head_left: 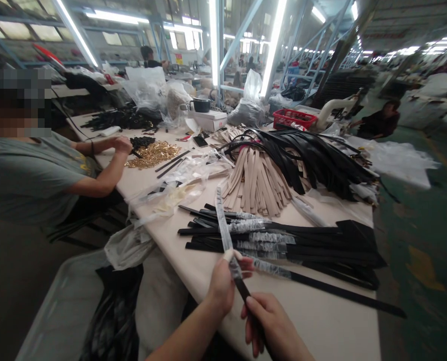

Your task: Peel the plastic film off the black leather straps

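Observation:
A dark strap (242, 289) with clear plastic wrap (223, 220) around its far part runs between my hands, pointing away over the table. My left hand (225, 281) is closed round the wrapped part, its thumb on top. Nearer to me, my right hand (263, 321) grips the bare dark part between thumb and fingers. Just beyond lies a pile of black straps (321, 245), several with plastic wrapped round their middles. One wrapped strap (344, 291) lies apart at the pile's near side.
Beige strips (253, 185) and long black straps (306, 155) are heaped behind. At the left, a person (31, 175) handles small pieces beside gold metal parts (156, 153). A red basket (293, 119) stands at the back. Below the table's left edge is a translucent bin (58, 301) with black material.

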Tool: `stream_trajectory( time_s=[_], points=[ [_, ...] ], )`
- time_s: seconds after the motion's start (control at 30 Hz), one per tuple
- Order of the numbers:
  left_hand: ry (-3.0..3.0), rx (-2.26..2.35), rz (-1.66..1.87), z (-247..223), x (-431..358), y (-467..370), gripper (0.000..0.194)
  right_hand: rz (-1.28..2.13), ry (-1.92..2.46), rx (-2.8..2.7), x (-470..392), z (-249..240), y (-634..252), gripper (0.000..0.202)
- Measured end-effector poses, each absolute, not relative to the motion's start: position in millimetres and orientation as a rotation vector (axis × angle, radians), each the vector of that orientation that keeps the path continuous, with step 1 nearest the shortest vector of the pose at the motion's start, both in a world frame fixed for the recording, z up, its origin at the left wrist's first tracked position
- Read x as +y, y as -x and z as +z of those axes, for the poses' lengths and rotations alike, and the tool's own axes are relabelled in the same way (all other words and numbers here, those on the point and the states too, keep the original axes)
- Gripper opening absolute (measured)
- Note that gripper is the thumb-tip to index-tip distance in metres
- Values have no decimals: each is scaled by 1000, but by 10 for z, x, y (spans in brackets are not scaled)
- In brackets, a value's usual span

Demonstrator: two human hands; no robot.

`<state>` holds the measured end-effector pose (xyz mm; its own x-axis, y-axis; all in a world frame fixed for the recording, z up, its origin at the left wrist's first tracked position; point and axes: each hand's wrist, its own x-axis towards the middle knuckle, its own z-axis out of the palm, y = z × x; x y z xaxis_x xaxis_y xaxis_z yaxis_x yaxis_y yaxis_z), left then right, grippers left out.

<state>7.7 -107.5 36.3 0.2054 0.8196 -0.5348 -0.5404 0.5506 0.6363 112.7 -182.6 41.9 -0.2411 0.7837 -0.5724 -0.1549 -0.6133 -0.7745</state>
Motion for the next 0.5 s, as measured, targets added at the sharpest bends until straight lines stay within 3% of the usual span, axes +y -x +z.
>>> stream_trajectory(
  time_s=[0.5],
  points=[
    [-442,1063,1040,398,-894,-103,34,1926,1470,-696,-1931,427,-1039,60]
  ],
)
